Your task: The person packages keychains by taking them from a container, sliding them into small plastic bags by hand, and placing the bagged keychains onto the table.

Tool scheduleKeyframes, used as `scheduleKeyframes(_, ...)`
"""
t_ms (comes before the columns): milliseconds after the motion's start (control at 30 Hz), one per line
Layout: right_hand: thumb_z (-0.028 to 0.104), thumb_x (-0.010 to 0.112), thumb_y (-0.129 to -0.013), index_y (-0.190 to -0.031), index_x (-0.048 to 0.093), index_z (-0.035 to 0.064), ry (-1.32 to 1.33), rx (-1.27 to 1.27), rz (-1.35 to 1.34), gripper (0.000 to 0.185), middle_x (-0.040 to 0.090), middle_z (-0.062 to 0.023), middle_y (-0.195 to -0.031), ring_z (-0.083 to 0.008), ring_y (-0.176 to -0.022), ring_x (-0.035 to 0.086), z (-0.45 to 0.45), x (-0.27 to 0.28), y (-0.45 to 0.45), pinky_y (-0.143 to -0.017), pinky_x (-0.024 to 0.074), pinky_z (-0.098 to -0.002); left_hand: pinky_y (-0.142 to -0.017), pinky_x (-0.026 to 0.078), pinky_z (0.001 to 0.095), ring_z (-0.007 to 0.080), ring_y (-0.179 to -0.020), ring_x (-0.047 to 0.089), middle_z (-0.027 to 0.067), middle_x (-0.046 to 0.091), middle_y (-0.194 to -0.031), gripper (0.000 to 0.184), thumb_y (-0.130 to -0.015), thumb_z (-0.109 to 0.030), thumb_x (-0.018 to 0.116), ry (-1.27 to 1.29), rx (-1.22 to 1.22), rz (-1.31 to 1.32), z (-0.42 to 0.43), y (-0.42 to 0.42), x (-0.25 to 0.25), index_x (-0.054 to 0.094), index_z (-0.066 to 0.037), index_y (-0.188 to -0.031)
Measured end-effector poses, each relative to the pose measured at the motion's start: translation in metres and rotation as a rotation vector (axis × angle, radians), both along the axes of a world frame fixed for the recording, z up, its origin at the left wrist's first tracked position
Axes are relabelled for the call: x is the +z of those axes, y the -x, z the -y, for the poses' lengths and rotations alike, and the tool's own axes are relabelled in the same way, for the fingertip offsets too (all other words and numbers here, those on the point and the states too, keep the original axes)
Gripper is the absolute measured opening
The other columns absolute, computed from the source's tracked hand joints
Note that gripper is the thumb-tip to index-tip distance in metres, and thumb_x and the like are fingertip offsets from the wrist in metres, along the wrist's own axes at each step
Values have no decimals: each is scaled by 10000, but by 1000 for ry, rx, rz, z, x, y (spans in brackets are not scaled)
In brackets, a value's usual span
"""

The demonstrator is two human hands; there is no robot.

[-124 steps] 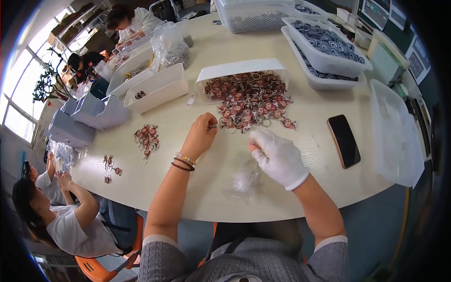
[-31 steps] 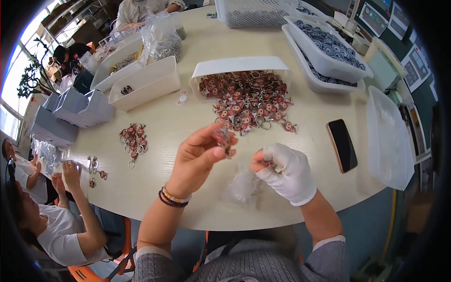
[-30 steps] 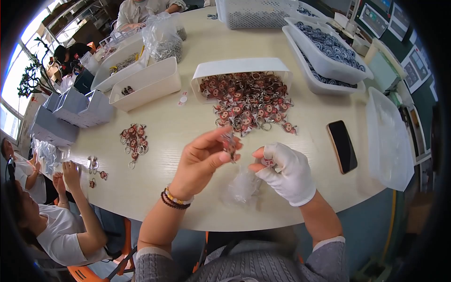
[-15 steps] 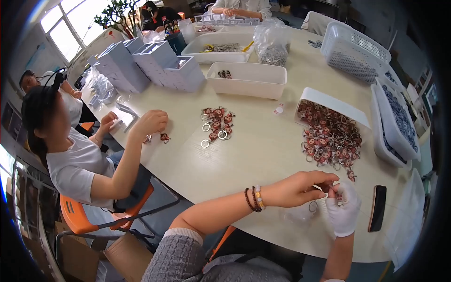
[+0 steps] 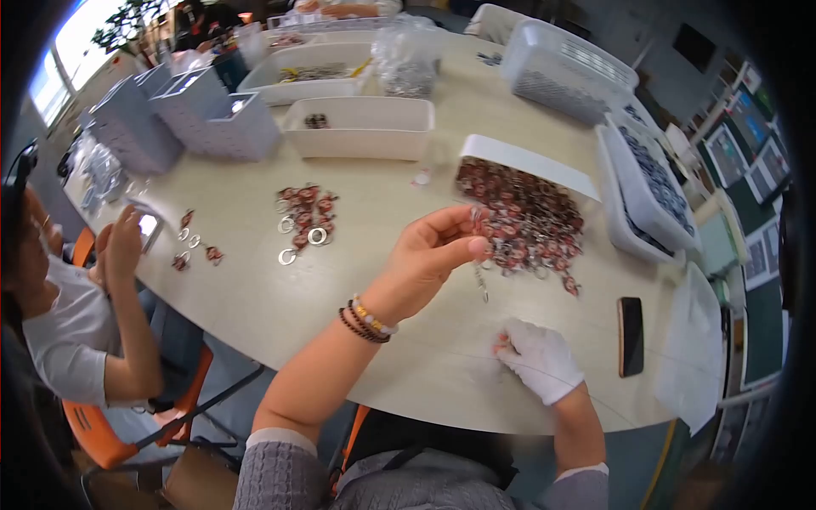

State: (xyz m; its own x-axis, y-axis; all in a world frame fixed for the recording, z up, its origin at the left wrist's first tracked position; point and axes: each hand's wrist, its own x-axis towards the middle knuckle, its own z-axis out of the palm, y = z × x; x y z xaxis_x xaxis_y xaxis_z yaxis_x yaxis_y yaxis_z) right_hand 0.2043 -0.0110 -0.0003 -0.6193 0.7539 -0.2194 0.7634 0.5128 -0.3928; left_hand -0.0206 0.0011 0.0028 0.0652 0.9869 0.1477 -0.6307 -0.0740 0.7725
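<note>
My left hand [image 5: 433,259], bare with bead bracelets at the wrist, is raised over the table in front of the keychain pile [image 5: 535,225]. Its thumb and fingers pinch a keychain [image 5: 484,285] whose short metal chain hangs below the fingertips. The keychain's upper part is blurred against the pile behind. My right hand [image 5: 537,357], in a white glove with bare fingertips, rests low over the near table edge. Its fingers are curled in, and whatever they hold is hidden. The pile of red figure keychains with metal rings spills from a tipped white bin [image 5: 531,163].
A smaller keychain group [image 5: 306,217] lies mid-table. A phone [image 5: 631,336] is at the right, near bins of blue items [image 5: 650,183]. White trays [image 5: 357,127] and grey boxes [image 5: 191,119] stand behind. A co-worker [image 5: 76,314] sits at the left beside several loose keychains.
My left hand has left my gloved right hand and moved up and left with the keychain. The view has turned right. More loose keychains show beside the co-worker, whose hands are drawn together.
</note>
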Motion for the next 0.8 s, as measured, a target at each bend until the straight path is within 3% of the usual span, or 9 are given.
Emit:
scheduleKeyframes(33,218,560,-805,-932,564,75,21,-34,-57,192,618,-127,-818,-304,-759,609,-3,4,-3,-665,485,-362,-805,483,292,133,-899,576,63,582,-995,421,-877,-55,567,-8,-32,11,1,-4,-1,432,-48,-1276)
scheduleKeyframes(133,133,549,-815,-1015,550,57,106,-143,-347,214,616,-123,-835,-273,-747,623,-7,20,-16,-677,483,-345,-560,493,238,100,-654,564,63,582,-884,304,-903,-67,532,56,-81,-143,8,-17,2,475,-50,-1201)
scheduleKeyframes(167,133,549,-815,-1015,550,57,100,-170,-341,214,616,-123,-835,-273,-747,623,-8,21,-19,-677,483,-345,-560,493,238,100,-654,564,63,582,-884,304,-903,-67,532,53,-108,-137,11,-21,4,475,-50,-1201)
scheduleKeyframes(233,49,522,-845,-1044,537,32,122,-237,-693,200,619,-85,-860,-191,-742,616,-10,20,-23,-695,479,-304,-534,482,221,92,-649,558,70,579,-892,295,-922,-66,493,7,-126,-345,16,-26,7,465,-33,-1214)
scheduleKeyframes(267,49,522,-845,-1044,537,32,117,-264,-696,200,619,-85,-860,-191,-742,616,-9,19,-21,-695,479,-304,-625,502,232,104,-690,571,73,580,-891,323,-934,-43,453,4,-122,-381,17,-29,5,436,-14,-1255)
scheduleKeyframes(333,25,504,-880,-1009,530,15,318,-405,-1044,132,600,-49,-897,-125,-774,582,-6,15,-12,-715,466,-261,-691,501,245,119,-744,588,77,585,-904,342,-930,-26,450,-60,-87,-485,21,-39,2,425,-5,-1271)
scheduleKeyframes(467,49,525,-893,-995,530,23,519,-498,-1237,105,575,-18,-903,-85,-762,542,-4,17,-8,-711,447,-226,-857,470,283,173,-918,610,104,603,-979,383,-916,25,450,-143,-14,-700,30,-48,2,404,27,-1296)
scheduleKeyframes(567,80,564,-887,-968,540,25,509,-468,-1378,100,568,-9,-923,-67,-784,523,-4,5,-5,-730,434,-219,-758,500,247,158,-905,638,111,630,-972,350,-890,29,508,-112,90,-596,31,-56,-11,481,22,-1239)
scheduleKeyframes(800,121,587,-886,-907,552,40,459,-418,-1331,90,574,-13,-943,-59,-862,509,-6,5,-4,-793,415,-220,-740,510,240,174,-880,657,107,639,-972,322,-880,41,518,-196,185,-678,36,-65,-15,525,26,-1201)
